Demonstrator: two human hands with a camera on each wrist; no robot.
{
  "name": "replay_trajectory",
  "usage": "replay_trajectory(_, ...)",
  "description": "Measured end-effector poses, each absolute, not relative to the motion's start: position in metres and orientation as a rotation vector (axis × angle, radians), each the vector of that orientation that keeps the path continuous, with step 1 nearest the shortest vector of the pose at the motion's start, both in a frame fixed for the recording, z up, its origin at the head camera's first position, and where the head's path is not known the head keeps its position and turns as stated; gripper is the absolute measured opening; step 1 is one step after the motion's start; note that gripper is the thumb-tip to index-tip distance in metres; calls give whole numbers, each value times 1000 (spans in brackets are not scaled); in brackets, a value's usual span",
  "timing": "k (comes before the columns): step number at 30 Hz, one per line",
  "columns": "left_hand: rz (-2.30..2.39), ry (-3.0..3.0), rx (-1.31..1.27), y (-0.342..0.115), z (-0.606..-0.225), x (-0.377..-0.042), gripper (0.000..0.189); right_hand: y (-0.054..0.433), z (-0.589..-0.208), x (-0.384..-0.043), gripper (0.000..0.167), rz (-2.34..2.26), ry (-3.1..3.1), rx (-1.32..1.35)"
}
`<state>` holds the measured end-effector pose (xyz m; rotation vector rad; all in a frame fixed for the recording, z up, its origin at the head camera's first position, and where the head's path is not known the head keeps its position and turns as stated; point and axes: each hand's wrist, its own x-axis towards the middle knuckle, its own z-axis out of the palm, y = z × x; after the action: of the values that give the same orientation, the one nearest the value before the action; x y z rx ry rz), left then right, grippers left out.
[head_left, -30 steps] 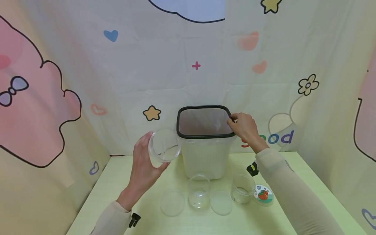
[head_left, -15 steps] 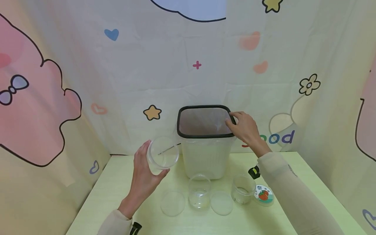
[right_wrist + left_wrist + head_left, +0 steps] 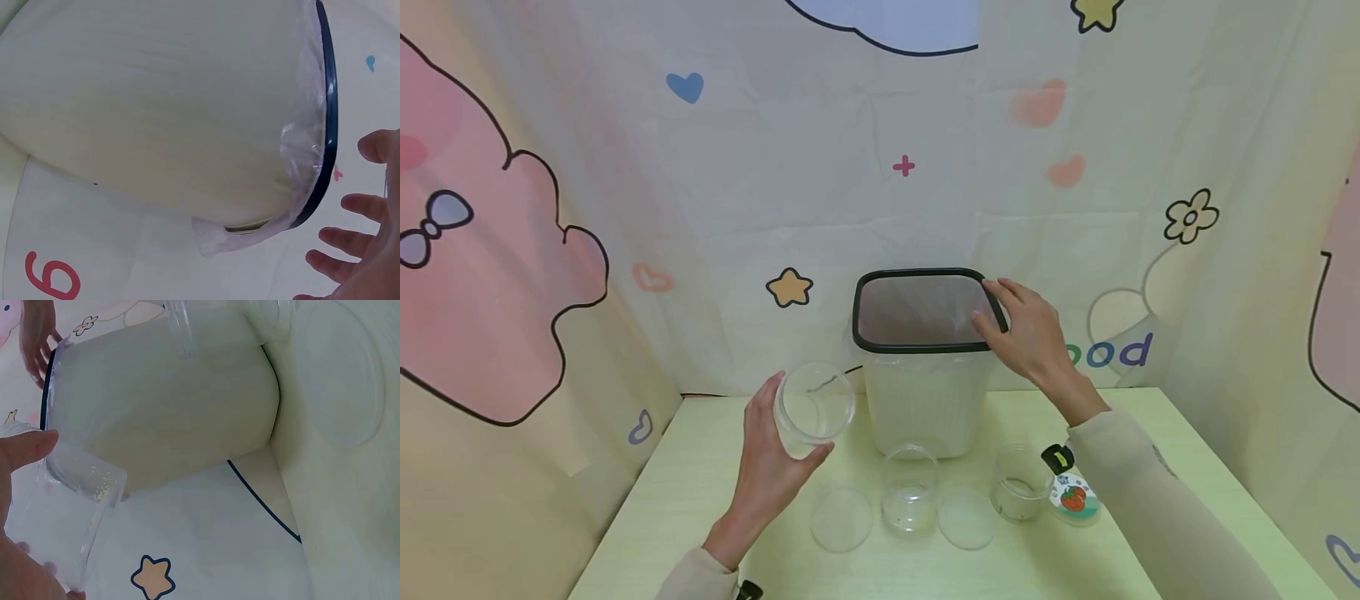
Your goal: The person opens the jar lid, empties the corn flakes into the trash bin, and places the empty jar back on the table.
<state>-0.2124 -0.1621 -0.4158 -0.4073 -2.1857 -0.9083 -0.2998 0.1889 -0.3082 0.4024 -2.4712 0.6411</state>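
Observation:
My left hand (image 3: 771, 462) grips a clear plastic jar (image 3: 816, 404) left of the trash bin (image 3: 925, 408). The jar is tilted, its round face toward the head camera. Small pale crumbs show on it in the left wrist view, where the left thumb (image 3: 31, 448) lies along its side. My right hand (image 3: 1030, 333) hovers at the right edge of the bin's black rim (image 3: 925, 348), fingers spread. In the right wrist view those fingers (image 3: 344, 240) stand apart from the rim and hold nothing. A thin clear bag (image 3: 300, 144) is folded over the bin's edge.
Two more clear jars, a middle jar (image 3: 910, 492) and a right jar (image 3: 1018, 487), stand on the table (image 3: 805, 575). Between and beside them lie a left clear lid (image 3: 841, 520), another clear lid (image 3: 966, 518) and a strawberry-printed lid (image 3: 1073, 498). A patterned curtain (image 3: 820, 167) hangs behind.
My right fingers have let go of the bin's rim and spread out. My left hand has lowered slightly with the jar, whose tilt has shifted a little. The bin stays put.

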Motion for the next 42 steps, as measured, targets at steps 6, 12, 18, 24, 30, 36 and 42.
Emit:
replay_trajectory(6,-914,-2182,-400,-162,-420,-211,117,187,-310,-283,59,651,-2388,461)
replay_trajectory(12,-928,-2174,-397,-162,-423,-212,118,185,-310,-268,59,650,-2353,494)
replay_trajectory(18,-953,-2187,-380,-162,-427,-214,116,183,-309,-253,60,647,-2321,538)
replay_trajectory(24,-996,-2209,-342,-161,-434,-213,116,182,-314,-237,60,637,-2313,559)
replay_trajectory(30,-1062,-2243,-301,-162,-440,-213,117,183,-325,-220,63,638,-2305,588)
replay_trajectory(36,-1138,-2273,-264,-161,-445,-213,116,184,-336,-204,67,639,-2280,603)
replay_trajectory(42,-1225,-2323,-218,-160,-456,-216,114,182,-343,-191,67,616,-2246,630)
